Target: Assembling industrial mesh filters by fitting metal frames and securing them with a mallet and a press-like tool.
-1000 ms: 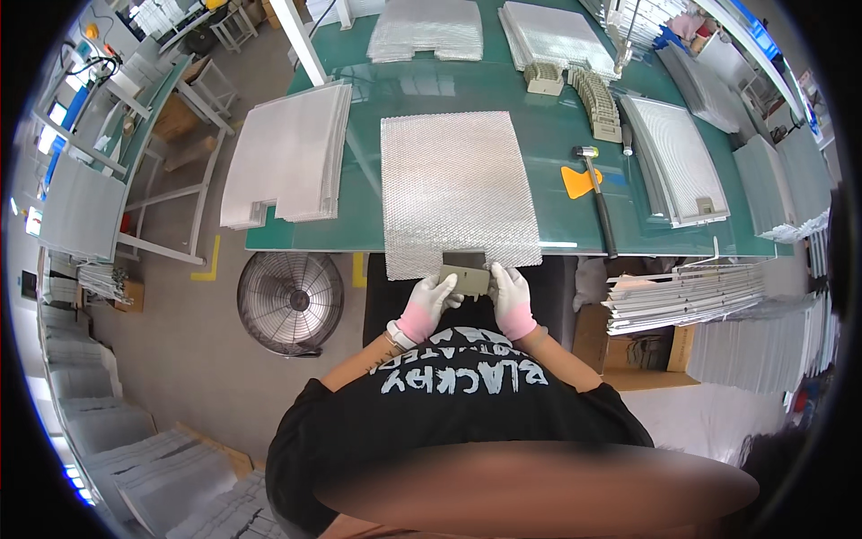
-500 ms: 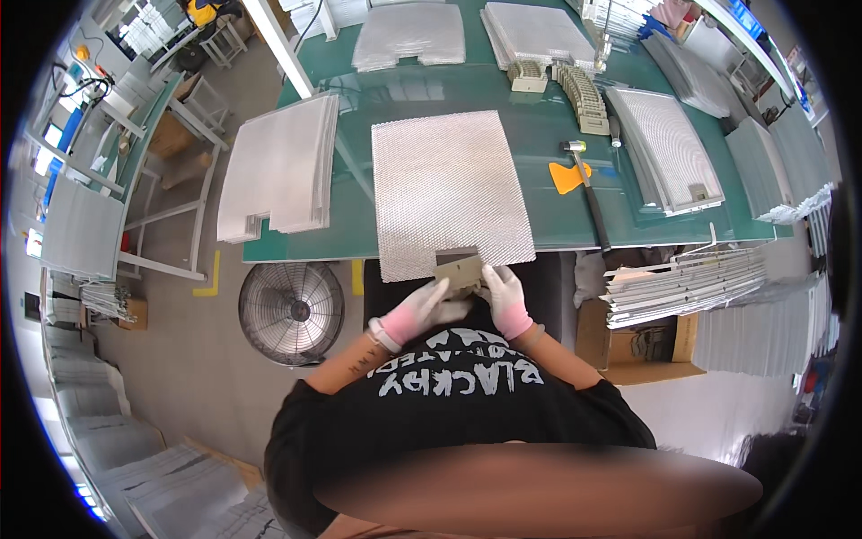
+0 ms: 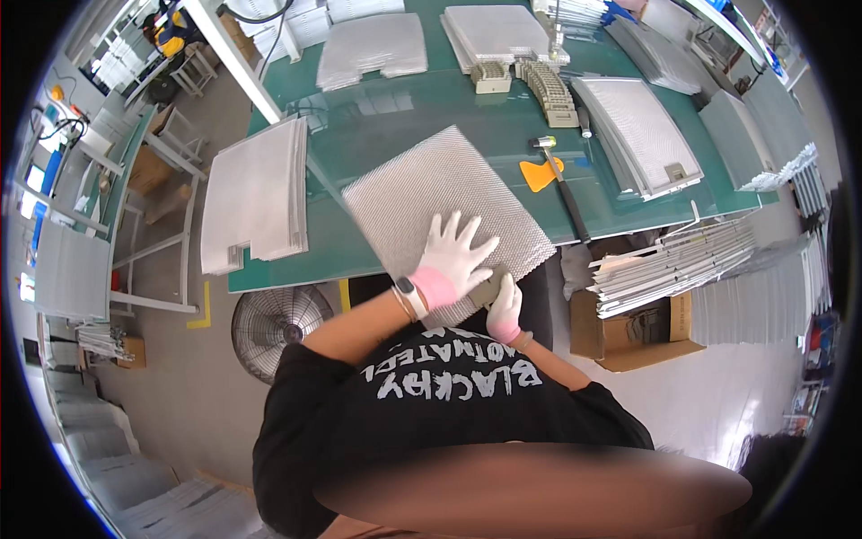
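Note:
A silver metal mesh panel [image 3: 400, 193] lies turned at an angle on the green table, its near part reaching past the front edge. My left hand [image 3: 453, 256], in a white glove with a pink cuff, presses flat on the mesh with fingers spread. At the panel's near edge, a small beige plastic piece [image 3: 486, 293] sits by the notch, partly covered by my hands. Gloved the same way, my right hand [image 3: 505, 310] is closed on that piece at its right end. Whether the piece is fully seated on the mesh is hidden.
Mesh panel stacks stand left [image 3: 256, 189] and right [image 3: 633, 135] on the table [image 3: 386, 121]. Right of the panel lie a hammer [image 3: 569, 202], an orange scraper [image 3: 537, 175] and rows of beige plastic pieces [image 3: 546, 94]. Below are a floor fan [image 3: 278, 332] and a cardboard box [image 3: 620, 350].
The mesh panel has turned anticlockwise. My left hand has left the beige plastic piece and now lies spread on the mesh; my right hand has moved slightly right and nearer me with the piece.

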The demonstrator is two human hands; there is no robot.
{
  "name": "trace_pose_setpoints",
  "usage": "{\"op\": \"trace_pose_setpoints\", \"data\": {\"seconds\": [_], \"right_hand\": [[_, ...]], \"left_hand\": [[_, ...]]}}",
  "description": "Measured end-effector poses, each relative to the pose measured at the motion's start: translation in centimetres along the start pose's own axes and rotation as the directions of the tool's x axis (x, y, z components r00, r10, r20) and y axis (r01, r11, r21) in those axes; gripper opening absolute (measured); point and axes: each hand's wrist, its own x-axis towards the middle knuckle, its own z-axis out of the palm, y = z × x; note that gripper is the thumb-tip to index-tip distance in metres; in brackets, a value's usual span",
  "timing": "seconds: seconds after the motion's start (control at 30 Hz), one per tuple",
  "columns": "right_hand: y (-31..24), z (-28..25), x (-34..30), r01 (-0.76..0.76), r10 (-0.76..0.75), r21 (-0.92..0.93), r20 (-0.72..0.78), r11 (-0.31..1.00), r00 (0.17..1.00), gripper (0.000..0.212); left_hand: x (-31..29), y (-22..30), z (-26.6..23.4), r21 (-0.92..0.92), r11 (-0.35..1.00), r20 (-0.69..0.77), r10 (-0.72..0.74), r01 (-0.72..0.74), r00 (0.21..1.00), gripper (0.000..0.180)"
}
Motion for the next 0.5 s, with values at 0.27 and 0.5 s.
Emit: {"op": "trace_pose_setpoints", "data": {"seconds": [0.27,0.5], "right_hand": [[-3.8,-1.2,2.3,-0.323,0.314,0.013,0.199,0.946,0.928,0.020],[-1.4,-0.1,1.9,-0.019,0.032,-0.082,0.160,0.996,0.987,0.028]], "left_hand": [[-1.1,1.6,0.3,-0.053,0.997,-0.056,-0.053,0.050,0.997,0.051],[-1.0,2.5,0.0,-0.002,0.994,0.023,-0.109,0.109,0.994,0.052]]}}
